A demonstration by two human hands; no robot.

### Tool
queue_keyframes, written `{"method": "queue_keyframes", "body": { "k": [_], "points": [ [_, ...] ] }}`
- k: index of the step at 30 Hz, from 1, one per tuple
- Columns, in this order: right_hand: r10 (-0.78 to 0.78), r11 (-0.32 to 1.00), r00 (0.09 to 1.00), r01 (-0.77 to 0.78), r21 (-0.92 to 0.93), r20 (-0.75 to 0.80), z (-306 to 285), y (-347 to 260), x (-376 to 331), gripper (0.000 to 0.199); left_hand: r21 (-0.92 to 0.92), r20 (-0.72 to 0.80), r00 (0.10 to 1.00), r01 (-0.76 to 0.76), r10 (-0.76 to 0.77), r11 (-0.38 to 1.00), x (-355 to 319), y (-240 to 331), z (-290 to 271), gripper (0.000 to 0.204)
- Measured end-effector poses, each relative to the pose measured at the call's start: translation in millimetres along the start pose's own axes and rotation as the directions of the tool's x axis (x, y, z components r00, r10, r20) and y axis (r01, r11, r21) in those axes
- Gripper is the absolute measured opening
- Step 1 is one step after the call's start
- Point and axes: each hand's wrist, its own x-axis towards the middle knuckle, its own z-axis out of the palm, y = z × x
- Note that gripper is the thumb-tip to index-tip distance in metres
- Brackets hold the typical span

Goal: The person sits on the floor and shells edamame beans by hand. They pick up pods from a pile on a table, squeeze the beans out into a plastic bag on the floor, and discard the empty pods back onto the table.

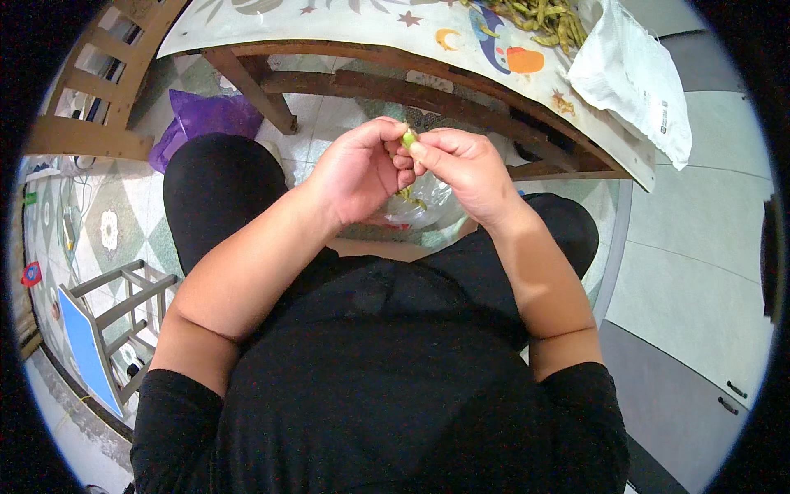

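My left hand [366, 169] and right hand [467, 169], nearly closed, pinch edamame pod [408, 139]; uneven squeeze could make it slip, falling outside clear plastic bag [438, 206] below.

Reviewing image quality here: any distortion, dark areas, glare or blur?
Head view: fisheye bends the edge of the tablecloth, corners go black; head view: the black shirt loses detail; head view: the clear plastic bag shows bright glints; head view: the green pod is small, its fine detail hard to read, without heavy smearing.
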Motion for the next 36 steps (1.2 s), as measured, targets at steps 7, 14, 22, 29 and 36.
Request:
{"method": "queue_keyframes", "body": {
  "k": [7, 14, 22, 29, 36],
  "points": [
    [-0.023, 0.965, 0.998, 0.006, -0.263, -0.061, -1.9, 13.0, 4.3, 0.013, 0.054, -0.153, 0.988, 0.03, -0.022, 0.998, 3.6, -2.8, -2.0, 0.009],
    [-0.131, 0.879, 0.973, 0.024, -0.477, -0.192, -6.5, 11.2, 5.8, 0.013, 0.456, -0.107, 0.972, -0.139, 0.209, 0.879, 4.3, -11.7, -2.8, 0.013],
    [-0.073, 0.992, 0.982, 0.054, -0.11, -0.174, -1.2, 9.2, 6.4, 0.01, 0.389, -0.117, 0.946, -0.237, 0.303, 0.89, 7.2, -18.5, -3.4, 0.018],
    [-0.087, 0.978, 0.976, 0.045, -0.205, -0.201, -2.0, 15.3, 9.8, 0.012, 0.165, -0.106, 0.969, -0.206, 0.225, 0.965, 6.7, -14.5, -9.2, 0.014],
    [0.105, 0.99, 0.977, -0.12, -0.074, -0.185, -6.3, 10.3, 5.3, 0.016, 0.318, -0.162, 0.957, -0.181, 0.241, 0.931, 7.8, -21.4, -12.0, 0.012]
  ]
}}
